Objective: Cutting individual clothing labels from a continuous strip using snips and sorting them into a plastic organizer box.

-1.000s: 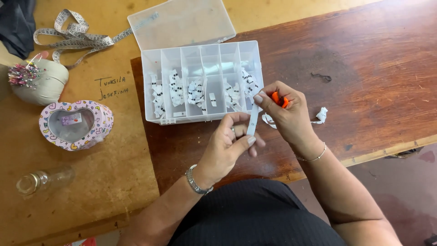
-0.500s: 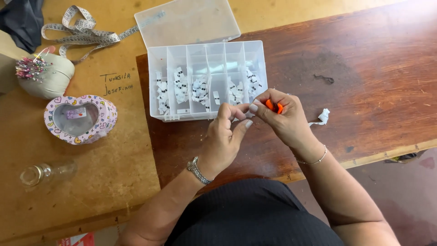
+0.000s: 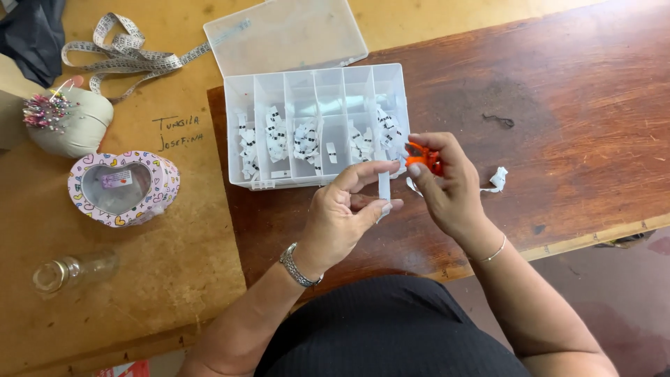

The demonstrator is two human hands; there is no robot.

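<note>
Holding: the left hand [image 3: 342, 220] pinches a narrow white strip [image 3: 384, 187] between thumb and forefinger; the strip stands nearly upright, just in front of the organiser box.
Left fingers: closed on the strip at its top and bottom ends, the other fingers curled loosely below.
Right hand: the right hand [image 3: 447, 188] grips small orange scissors [image 3: 424, 156], the fingers closed around the handles; the tool is just beside the top of the strip, whether it touches the strip I cannot tell.
Box: a clear plastic organiser box [image 3: 317, 126] lies open on the dark wooden bench [image 3: 558, 105], its lid [image 3: 286, 35] folded back; the compartments hold small white pieces with black marks.
Scrap: a small crumpled white scrap [image 3: 497, 179] lies on the bench, to the right of the right hand.
Left side: on the lighter board [image 3: 139, 279] are a heart-shaped tin [image 3: 123, 188] with a window lid, a pincushion [image 3: 66, 122] full of pins, a measuring tape [image 3: 125, 52] and a small glass bottle [image 3: 73, 271] lying on its side.
In the way: the right hand covers most of the scissors, so the blades are hard to make out.
Cut off: a dark cloth [image 3: 31, 35] is cut by the top left edge; handwriting on the board is there but small.
Wrists: a metal watch [image 3: 299, 265] on the left, a thin bracelet [image 3: 492, 251] on the right.
</note>
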